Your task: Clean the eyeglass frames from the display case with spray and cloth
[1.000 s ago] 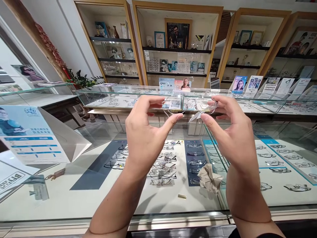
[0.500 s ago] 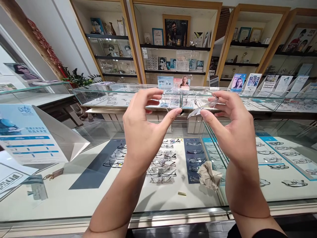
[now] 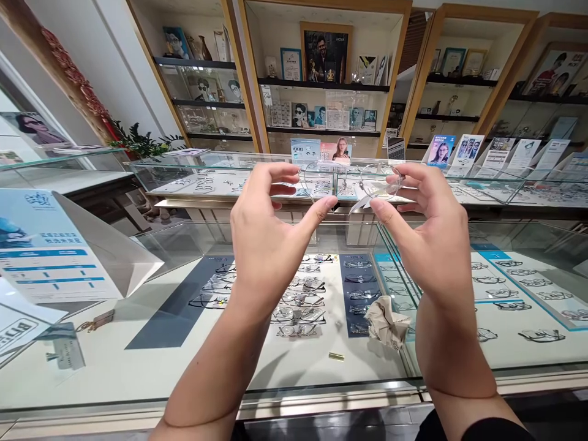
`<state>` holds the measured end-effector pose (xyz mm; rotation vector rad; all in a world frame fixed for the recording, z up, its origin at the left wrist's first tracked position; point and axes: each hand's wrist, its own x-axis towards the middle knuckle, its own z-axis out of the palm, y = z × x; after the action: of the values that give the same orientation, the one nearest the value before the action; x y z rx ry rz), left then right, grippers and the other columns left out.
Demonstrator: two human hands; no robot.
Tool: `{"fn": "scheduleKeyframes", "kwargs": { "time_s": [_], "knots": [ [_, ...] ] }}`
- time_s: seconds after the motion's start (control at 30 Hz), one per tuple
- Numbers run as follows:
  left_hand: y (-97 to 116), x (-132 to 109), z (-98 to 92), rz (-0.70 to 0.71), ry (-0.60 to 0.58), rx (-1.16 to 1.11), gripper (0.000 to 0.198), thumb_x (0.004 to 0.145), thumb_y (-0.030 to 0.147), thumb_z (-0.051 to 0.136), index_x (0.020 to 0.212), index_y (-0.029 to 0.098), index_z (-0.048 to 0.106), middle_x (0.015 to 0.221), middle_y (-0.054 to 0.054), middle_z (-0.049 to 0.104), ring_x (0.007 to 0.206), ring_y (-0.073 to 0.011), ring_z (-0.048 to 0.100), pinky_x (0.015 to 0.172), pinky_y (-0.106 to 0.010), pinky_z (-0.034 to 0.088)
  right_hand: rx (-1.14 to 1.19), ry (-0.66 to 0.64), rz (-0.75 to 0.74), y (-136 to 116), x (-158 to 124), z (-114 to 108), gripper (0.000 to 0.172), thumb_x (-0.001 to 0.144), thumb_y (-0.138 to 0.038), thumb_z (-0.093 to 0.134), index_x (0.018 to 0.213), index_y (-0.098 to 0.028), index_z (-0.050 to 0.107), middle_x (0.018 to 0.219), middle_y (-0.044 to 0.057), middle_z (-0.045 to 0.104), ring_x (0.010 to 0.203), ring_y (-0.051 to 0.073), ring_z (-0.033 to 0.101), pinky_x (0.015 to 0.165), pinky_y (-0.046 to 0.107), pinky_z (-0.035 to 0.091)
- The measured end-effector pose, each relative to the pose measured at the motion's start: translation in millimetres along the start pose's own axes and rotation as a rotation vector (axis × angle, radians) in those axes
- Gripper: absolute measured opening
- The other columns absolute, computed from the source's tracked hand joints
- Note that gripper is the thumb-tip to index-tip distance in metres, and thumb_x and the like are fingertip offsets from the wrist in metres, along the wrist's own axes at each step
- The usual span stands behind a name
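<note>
Thin-rimmed round eyeglasses (image 3: 380,182) are held up in front of me, above the glass counter. My left hand (image 3: 264,236) grips them at the left rim, its thumb below and its fingers above. At the opposite side, my right hand (image 3: 427,229) pinches the other rim between thumb and forefinger. A small translucent piece (image 3: 362,204), perhaps a tag or film, juts out by the right thumb. The temples are hard to make out against the background.
Rows of spectacles (image 3: 301,315) lie inside the glass display case. On its top are a crumpled beige cloth (image 3: 388,323), a small gold-coloured bar (image 3: 336,356) and a folded sign (image 3: 46,245) at left. Another showcase (image 3: 193,165) and shelves (image 3: 324,86) stand behind.
Both hands keep their hold on the eyeglasses, which have shifted only very slightly. The view has moved a little.
</note>
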<state>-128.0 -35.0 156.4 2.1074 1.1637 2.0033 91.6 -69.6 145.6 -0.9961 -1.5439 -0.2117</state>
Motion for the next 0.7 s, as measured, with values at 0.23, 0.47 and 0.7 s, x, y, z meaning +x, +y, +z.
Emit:
{"fn": "scheduleKeyframes", "kwargs": {
  "time_s": [0.23,0.47,0.7],
  "knots": [
    [-1.6,-0.4,1.4,0.001,-0.007,0.005,0.056,0.085,0.054,0.097,0.124,0.03,0.065,0.124,-0.004,0.078,0.105,-0.0244,0.077,0.091,-0.039,0.062,-0.003,0.003,0.008,-2.0,0.5,-0.7,0.041,0.103,-0.039,0.077,0.142,-0.034,0.065,0.138,0.008,0.076,0.129,0.033,0.075,0.103,0.057,0.069],
    [-3.0,-0.8,2.5,0.02,0.009,0.009,0.055,0.086,0.058,0.095,0.121,0.029,0.066,0.12,-0.004,0.077,0.103,-0.0243,0.076,0.092,-0.04,0.062,0.004,-0.011,0.013,0.1,0.8,0.2,0.043,0.104,-0.04,0.075,0.145,-0.035,0.065,0.139,0.008,0.075,0.13,0.034,0.074,0.107,0.06,0.067],
    [-2.4,-1.2,4.2,0.059,0.053,0.017,0.051,0.087,0.058,0.094,0.119,0.029,0.066,0.118,-0.004,0.075,0.102,-0.0241,0.075,0.091,-0.04,0.063,0.017,-0.054,0.048,5.8,2.8,2.2,0.042,0.104,-0.045,0.075,0.144,-0.035,0.066,0.137,0.009,0.077,0.127,0.034,0.076,0.106,0.059,0.067]
  ]
}}
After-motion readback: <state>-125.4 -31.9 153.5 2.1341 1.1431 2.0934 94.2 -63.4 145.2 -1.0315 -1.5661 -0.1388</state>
